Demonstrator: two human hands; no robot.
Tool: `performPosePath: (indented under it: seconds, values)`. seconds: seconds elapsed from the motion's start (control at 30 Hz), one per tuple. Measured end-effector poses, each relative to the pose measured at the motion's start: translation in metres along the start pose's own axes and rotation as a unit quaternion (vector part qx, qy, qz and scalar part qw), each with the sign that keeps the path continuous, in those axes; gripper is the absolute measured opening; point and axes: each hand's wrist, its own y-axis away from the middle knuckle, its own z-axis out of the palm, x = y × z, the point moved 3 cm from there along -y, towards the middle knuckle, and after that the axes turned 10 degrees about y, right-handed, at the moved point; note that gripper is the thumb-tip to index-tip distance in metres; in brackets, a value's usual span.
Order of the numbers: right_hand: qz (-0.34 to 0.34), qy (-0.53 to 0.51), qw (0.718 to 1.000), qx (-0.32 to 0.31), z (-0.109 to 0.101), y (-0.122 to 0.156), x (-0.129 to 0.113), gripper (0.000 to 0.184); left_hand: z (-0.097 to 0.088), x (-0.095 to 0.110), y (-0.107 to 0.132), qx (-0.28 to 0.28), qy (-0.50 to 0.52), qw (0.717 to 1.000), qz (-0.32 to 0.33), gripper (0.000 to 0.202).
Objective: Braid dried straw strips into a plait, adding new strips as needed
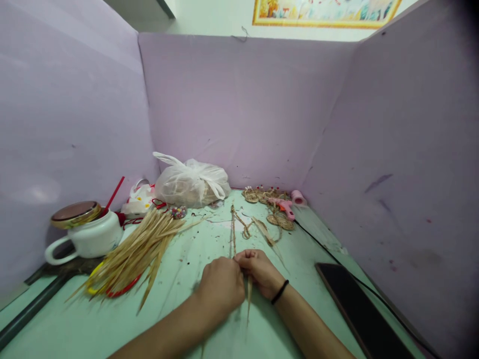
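Observation:
My left hand [223, 283] is a closed fist, seen from the back, at the near end of a thin straw cord [234, 232]. Against it, my right hand [261, 271], with a black band on the wrist, pinches the same cord between thumb and fingers. The cord looks twisted or braided and runs straight away from my hands over the table. Below my right hand hangs a loose straw end [249, 295]. My fingertips partly hide the grip. Beyond them lie a looped piece of cord [246, 230] and some loose straw strips [266, 233].
Left: a straw bundle [149, 249], a white mug [95, 235] with a round lidded container [75, 213], scissors-like red and yellow handles [125, 288]. Back: a plastic bag [192, 182], coiled straw pieces [282, 220], a pink glue gun [284, 205]. Right: a phone-like black slab [359, 304], a cable [337, 259].

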Motion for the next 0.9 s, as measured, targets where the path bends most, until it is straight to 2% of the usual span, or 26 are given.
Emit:
performPosePath:
  seconds: [0.07,0.1,0.17,0.27,0.33,0.43,0.5,0.6,0.7,0.8,0.9]
  values:
    - [-0.006,-0.009,1.000,-0.028,-0.003,0.001,-0.002,0.008,-0.014,-0.001,-0.010,0.064,-0.015,0.998,0.014,0.023]
    - [-0.006,-0.013,0.999,-0.041,-0.004,0.001,-0.002,0.009,-0.020,-0.003,-0.015,0.084,0.015,0.996,0.005,0.023]
    - [-0.012,-0.021,0.998,-0.065,-0.005,0.002,-0.004,0.012,-0.021,-0.010,-0.024,0.036,0.143,0.987,-0.065,0.021]
    - [-0.025,-0.026,0.995,-0.094,-0.004,0.002,-0.005,0.014,-0.008,-0.018,-0.030,-0.094,0.319,0.933,-0.138,0.014]
    - [-0.038,-0.006,0.994,-0.099,-0.004,-0.001,-0.003,0.013,-0.002,-0.021,-0.031,-0.110,0.354,0.918,-0.141,0.011]
    - [-0.067,0.102,0.991,-0.044,-0.006,-0.006,0.000,0.005,0.000,-0.026,-0.033,-0.079,0.304,0.932,-0.179,0.011]
    - [-0.103,0.223,0.969,0.020,-0.008,-0.005,-0.002,0.004,0.000,-0.027,-0.034,-0.062,0.277,0.939,-0.192,0.014]
    - [-0.147,0.394,0.901,0.103,-0.009,0.006,-0.012,0.011,0.000,-0.022,-0.035,-0.031,0.279,0.943,-0.177,0.016]
    - [-0.122,0.482,0.854,0.151,-0.008,0.021,-0.022,0.013,0.001,-0.018,-0.034,-0.010,0.286,0.943,-0.171,0.018]
    - [-0.112,0.506,0.842,0.150,-0.003,0.031,-0.025,0.015,0.002,-0.018,-0.032,-0.006,0.302,0.935,-0.187,0.021]
    - [-0.141,0.502,0.844,0.130,0.005,0.035,-0.024,0.017,0.002,-0.022,-0.031,-0.039,0.322,0.927,-0.190,0.019]
